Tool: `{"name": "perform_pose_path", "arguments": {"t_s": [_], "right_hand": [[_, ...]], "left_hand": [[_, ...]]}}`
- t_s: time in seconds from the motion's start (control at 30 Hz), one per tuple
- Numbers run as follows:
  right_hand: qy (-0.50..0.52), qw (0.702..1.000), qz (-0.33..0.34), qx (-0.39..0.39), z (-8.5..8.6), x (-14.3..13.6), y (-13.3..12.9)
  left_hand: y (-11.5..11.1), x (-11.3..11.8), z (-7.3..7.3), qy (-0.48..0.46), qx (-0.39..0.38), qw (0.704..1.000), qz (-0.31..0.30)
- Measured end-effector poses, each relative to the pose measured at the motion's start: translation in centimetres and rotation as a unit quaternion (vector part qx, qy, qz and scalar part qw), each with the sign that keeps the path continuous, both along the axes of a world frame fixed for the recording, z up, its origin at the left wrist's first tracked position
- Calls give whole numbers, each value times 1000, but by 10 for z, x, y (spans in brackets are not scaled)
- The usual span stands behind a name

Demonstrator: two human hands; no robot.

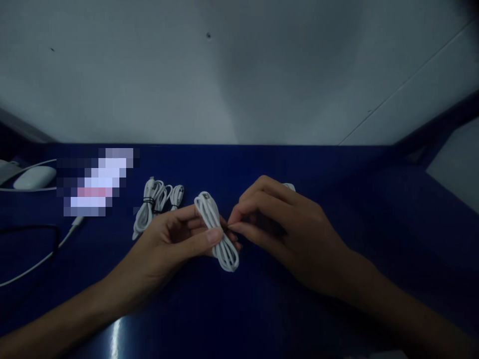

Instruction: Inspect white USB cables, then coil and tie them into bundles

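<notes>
A coiled white cable (226, 252) is held upright and slanted in my left hand (175, 237), pinched between the thumb and the fingers behind it. Its metal plug shows at the upper end. Just right of the coil, my right hand (292, 229) has thumb and forefinger pressed together at the cable's middle; what they pinch is too thin and dark to make out. Behind my left hand, bundled white cables (144, 214) with black ties lie on the blue table (232, 319). A small white object (289, 186) is mostly hidden behind my right hand.
At the left lies a blurred-out bright device (101, 182) with a white cable (77, 223) plugged into its lower end. A white rounded object (35, 178) sits farther left among cords, with a black cord (33, 227) nearby. A pale wall (149, 75) rises behind the table.
</notes>
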State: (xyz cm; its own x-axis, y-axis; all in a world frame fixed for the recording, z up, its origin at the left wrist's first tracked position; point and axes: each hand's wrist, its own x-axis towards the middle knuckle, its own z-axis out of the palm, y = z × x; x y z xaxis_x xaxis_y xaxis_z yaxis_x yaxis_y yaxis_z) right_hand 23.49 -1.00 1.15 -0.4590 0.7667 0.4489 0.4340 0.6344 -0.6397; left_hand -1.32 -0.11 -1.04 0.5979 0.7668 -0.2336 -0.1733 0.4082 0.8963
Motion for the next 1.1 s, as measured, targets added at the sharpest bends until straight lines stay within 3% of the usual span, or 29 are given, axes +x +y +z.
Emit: {"name": "perform_pose_path", "arguments": {"t_s": [0.2,0.37,0.57,0.67,0.77,0.97,1.1], "right_hand": [[-4,999,6,-44,3,-2,-1],[21,980,-21,-196,10,-4,-7],[126,895,6,-428,12,-4,-7],[169,858,18,-485,9,-5,-4],[181,868,-12,-463,6,-7,-3],[114,956,-64,-263,1,-11,-8],[110,969,-59,-214,0,-11,-11]], "left_hand": [[0,-1,2,32,32,999,-5],[-3,0,5,57,81,995,16],[-8,2,5,87,155,982,56],[-8,4,7,96,181,977,66],[-7,5,8,96,184,976,69],[-4,4,5,105,177,975,86],[-5,3,3,98,155,980,82]]}}
